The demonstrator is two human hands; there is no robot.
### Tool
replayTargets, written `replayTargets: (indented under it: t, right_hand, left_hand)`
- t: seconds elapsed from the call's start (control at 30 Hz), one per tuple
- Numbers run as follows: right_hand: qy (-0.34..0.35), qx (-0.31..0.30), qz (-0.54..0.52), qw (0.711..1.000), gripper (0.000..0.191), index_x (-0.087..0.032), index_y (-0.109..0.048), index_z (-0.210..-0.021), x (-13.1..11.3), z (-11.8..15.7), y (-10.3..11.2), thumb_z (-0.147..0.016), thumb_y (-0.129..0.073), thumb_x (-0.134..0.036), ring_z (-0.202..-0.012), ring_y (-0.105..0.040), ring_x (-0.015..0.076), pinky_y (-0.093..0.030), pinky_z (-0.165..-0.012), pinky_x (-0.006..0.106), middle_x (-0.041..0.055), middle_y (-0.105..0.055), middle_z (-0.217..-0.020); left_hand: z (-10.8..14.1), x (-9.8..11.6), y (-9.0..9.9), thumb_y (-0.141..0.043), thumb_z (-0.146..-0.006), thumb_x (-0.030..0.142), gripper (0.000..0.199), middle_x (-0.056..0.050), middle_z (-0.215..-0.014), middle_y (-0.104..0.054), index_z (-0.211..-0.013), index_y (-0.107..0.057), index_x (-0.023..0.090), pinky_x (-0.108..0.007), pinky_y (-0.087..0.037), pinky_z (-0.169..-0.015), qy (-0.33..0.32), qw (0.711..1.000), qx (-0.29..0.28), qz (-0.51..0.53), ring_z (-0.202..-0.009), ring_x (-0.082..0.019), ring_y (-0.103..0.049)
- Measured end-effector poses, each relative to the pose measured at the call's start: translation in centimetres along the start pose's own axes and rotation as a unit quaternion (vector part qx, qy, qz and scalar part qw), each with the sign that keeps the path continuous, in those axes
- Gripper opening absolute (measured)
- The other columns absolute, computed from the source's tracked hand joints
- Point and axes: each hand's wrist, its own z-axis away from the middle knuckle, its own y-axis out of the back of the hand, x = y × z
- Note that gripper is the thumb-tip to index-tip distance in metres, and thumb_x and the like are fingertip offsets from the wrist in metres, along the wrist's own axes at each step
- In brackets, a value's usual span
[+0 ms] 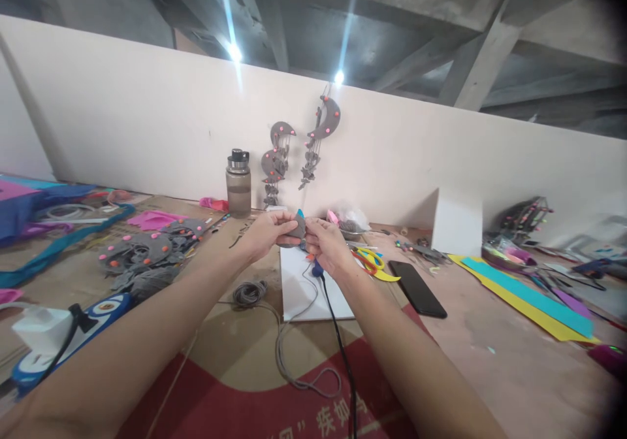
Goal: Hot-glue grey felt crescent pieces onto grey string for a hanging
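Both hands meet over a white sheet point(321, 295) near the middle of the view. My left hand point(272, 233) is closed, pinching a small grey felt piece point(297, 227) at its left side. My right hand point(327, 243) is closed with its fingertips at the right edge of the same piece. A bit of blue shows just above the fingertips. Beneath my right hand is a dark blue tool head point(318, 270) with a black cord running toward me. A grey cord point(281, 341) trails from a coil point(249, 292) left of the sheet.
Yellow-handled scissors point(369, 261) and a black phone point(417, 289) lie to the right. A bottle point(238, 187) stands by the wall, where grey moon-shaped decorations point(327, 119) hang. Grey felt pieces point(151, 249) and a power strip point(102, 321) are left; yellow and blue sheets point(529, 295) are far right.
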Motion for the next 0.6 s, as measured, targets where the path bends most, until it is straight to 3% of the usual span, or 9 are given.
replayTargets:
  t: [0.2,0.37,0.6]
  right_hand:
    - [-0.014,-0.017,0.003,1.0,0.046,-0.018,-0.056,-0.077,-0.3,0.28,0.11,-0.058,-0.087,-0.047,-0.045,-0.017,0.0019,-0.01,-0.039,0.016,-0.0109,-0.036,-0.055]
    - [-0.022,-0.04,0.022,0.999,0.047,-0.018,-0.054,-0.077,-0.79,0.71,-0.05,-0.061,-0.086,-0.048,-0.045,-0.019,0.0012,-0.009,-0.04,0.016,-0.01,-0.041,-0.058]
    - [-0.026,-0.043,0.038,0.998,0.047,-0.019,-0.051,-0.08,-0.69,0.99,0.03,-0.065,-0.084,-0.05,-0.046,-0.024,0.0022,-0.015,-0.041,0.015,-0.0095,-0.043,-0.059]
  left_hand:
    - [0.17,0.43,0.15,-0.091,-0.058,0.04,0.044,-0.003,-0.085,-0.067,-0.084,-0.068,0.012,-0.026,-0.06,-0.063,0.008,0.999,-0.014,0.031,-0.072,-0.012,-0.066]
    - [0.17,0.48,0.5,-0.09,-0.062,0.04,0.042,-0.004,-0.082,-0.068,-0.084,-0.067,0.013,-0.027,-0.061,-0.063,0.02,0.996,-0.062,0.066,-0.071,-0.014,-0.068]
    - [0.23,0.16,0.54,-0.089,-0.064,0.039,0.041,-0.005,-0.081,-0.07,-0.085,-0.067,0.012,-0.026,-0.061,-0.06,0.025,0.995,-0.061,0.08,-0.068,-0.015,-0.069]
